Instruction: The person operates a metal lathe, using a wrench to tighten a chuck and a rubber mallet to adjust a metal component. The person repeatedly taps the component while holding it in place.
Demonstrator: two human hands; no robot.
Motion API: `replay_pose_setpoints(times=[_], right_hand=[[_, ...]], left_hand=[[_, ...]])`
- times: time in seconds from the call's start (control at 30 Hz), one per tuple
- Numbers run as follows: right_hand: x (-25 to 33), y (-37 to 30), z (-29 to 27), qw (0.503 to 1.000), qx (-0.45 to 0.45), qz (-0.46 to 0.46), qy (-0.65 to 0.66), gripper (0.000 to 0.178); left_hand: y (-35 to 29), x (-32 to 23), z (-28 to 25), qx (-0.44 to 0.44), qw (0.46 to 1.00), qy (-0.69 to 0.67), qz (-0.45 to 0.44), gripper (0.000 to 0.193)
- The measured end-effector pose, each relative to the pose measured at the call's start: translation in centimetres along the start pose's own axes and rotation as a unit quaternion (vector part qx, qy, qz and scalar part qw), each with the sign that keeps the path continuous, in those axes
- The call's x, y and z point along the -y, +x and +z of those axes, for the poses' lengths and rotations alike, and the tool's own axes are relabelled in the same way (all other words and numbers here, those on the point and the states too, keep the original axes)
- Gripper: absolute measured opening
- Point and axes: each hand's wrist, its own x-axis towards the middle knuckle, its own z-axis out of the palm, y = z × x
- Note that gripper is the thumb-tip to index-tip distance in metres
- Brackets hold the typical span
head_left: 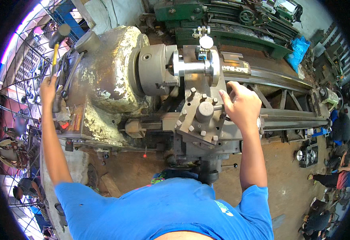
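My left hand, raised at the left beside the headstock, is closed around the yellow handle of a mallet with its dark head up. A shiny flanged metal workpiece sits at the lathe chuck. Beside its right flange stands a dial indicator, its round face turned up. My right hand is over the carriage with fingers curled, right of the square tool post. The tool post lever reaches toward the palm; what the fingers grip is hidden.
The worn headstock fills the left, with loose tools at its edge. Lathe bed rails run right to the tailstock. Behind are a green lathe and a blue bag. Other people are at the far right and lower left.
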Motion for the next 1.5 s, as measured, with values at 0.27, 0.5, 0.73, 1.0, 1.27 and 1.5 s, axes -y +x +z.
replay_pose_setpoints(times=[0.27,0.5,0.73,1.0,1.27,1.5], right_hand=[[7.2,1.0,-3.2,0.757,0.209,0.055,0.616,0.064],[8.3,5.0,-3.4,0.610,-0.064,0.258,0.746,0.031],[-8.3,3.0,-13.7,0.673,-0.118,0.230,0.693,0.042],[-17.6,-9.6,-13.8,0.771,-0.099,0.405,0.482,0.026],[-16.0,-21.5,-7.0,0.745,-0.079,0.543,0.380,0.034],[-12.9,-21.9,-5.7,0.782,-0.079,0.527,0.323,0.032]], left_hand=[[-18.9,-21.7,-6.3,0.112,0.927,-0.356,-0.029,0.023],[-27.1,-41.0,-1.6,0.248,0.793,-0.513,0.216,0.038],[-9.1,-46.9,13.9,0.191,0.914,-0.280,0.221,0.039],[-3.9,-43.4,22.6,0.255,0.917,-0.130,0.278,0.052],[-32.6,-32.0,14.7,-0.001,0.887,-0.450,0.101,0.008],[-50.3,-25.7,12.6,0.687,0.699,-0.196,-0.029,0.042]])
